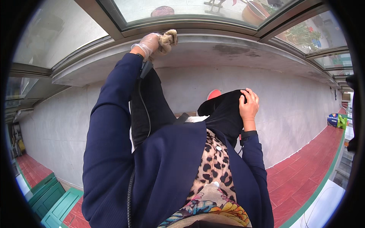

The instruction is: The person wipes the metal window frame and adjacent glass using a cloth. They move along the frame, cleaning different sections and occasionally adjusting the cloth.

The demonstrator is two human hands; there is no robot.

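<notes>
My left hand [148, 44], in a thin clear plastic glove, is closed around a bunched tan cloth [167, 42]. The cloth is at the lower metal window frame [194, 28], above a grey sill [205, 38]; whether it touches the frame I cannot tell. My right hand [249, 105] is bare and rests on my bent knee in black trousers [222, 107], fingers slightly apart, with nothing in it. Glass panes [182, 7] rise beyond the frame. Dark stains [235, 50] mark the wall face under the sill.
A grey wall [285, 99] runs below the sill. Red tiles [296, 173] edged in green lie at the lower right. A blue and green bag [337, 120] stands at the far right. Teal panelled furniture [61, 208] is at the lower left. Through the glass show a large pot [253, 12] and plants.
</notes>
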